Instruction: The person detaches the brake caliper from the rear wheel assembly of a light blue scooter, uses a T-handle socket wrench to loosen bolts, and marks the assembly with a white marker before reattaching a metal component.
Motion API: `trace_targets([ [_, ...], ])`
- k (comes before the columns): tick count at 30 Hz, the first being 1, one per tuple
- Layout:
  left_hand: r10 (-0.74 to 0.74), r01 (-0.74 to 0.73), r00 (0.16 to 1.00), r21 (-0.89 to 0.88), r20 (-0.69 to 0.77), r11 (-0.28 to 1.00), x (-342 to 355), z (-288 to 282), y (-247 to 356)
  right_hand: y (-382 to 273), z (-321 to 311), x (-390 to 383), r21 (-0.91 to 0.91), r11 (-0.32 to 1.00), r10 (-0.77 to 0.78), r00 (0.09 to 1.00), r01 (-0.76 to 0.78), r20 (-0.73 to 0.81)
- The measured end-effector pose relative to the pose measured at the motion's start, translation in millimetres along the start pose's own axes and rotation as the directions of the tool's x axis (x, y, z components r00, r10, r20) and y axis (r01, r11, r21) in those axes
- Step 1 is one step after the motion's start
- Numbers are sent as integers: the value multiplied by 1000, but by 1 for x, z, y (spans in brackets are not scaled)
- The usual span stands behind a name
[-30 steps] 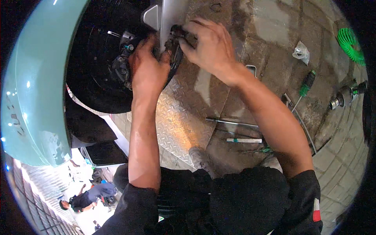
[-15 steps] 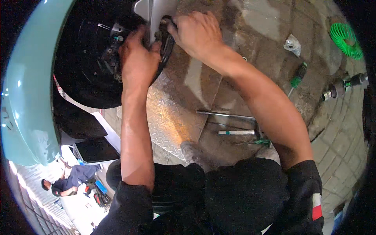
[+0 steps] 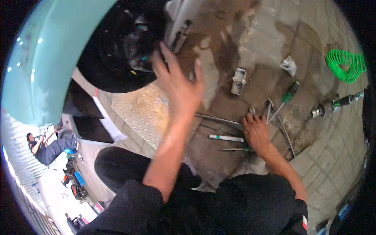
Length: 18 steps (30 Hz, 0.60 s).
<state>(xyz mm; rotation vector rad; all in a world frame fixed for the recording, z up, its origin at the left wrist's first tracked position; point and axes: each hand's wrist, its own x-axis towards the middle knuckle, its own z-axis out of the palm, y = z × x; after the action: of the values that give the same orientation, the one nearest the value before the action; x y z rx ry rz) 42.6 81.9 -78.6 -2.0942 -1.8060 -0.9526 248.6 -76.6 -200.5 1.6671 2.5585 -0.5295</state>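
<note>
My left hand (image 3: 178,84) is in the air below the dark round wheel assembly (image 3: 117,55) with metal fittings, its fingers spread and smeared a little by motion. Nothing shows in it. Down on the floor, my right hand (image 3: 256,133) has its fingers curled over the right end of a long thin metal bar (image 3: 217,118); the fingertips hide part of the contact. Just beyond them lies a small silvery metal piece (image 3: 252,111). A white and green tube-shaped item (image 3: 226,138) and a green-handled screwdriver (image 3: 235,149) lie left of this hand.
A pale green body panel (image 3: 43,66) curves along the left. On the floor are a small grey box-shaped part (image 3: 239,81), another green-handled screwdriver (image 3: 291,92), a clear plastic bag (image 3: 288,65), a power tool (image 3: 337,105) and a coiled green hose (image 3: 344,65). Another person (image 3: 53,147) sits far left.
Both hands have left the wheel assembly. My left hand has drawn back toward me; my right hand has dropped to the tools on the floor. The view has shifted.
</note>
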Motion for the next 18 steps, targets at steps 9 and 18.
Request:
trace_targets([
  [9,-747,857,442,-478,496,190,-125,-1,-11,17,-131,-22,370,909,223,974,-191,-47],
  [18,-183,595,592,-578,785,-558,25,39,39,19,-201,29,392,903,320,885,-176,-339],
])
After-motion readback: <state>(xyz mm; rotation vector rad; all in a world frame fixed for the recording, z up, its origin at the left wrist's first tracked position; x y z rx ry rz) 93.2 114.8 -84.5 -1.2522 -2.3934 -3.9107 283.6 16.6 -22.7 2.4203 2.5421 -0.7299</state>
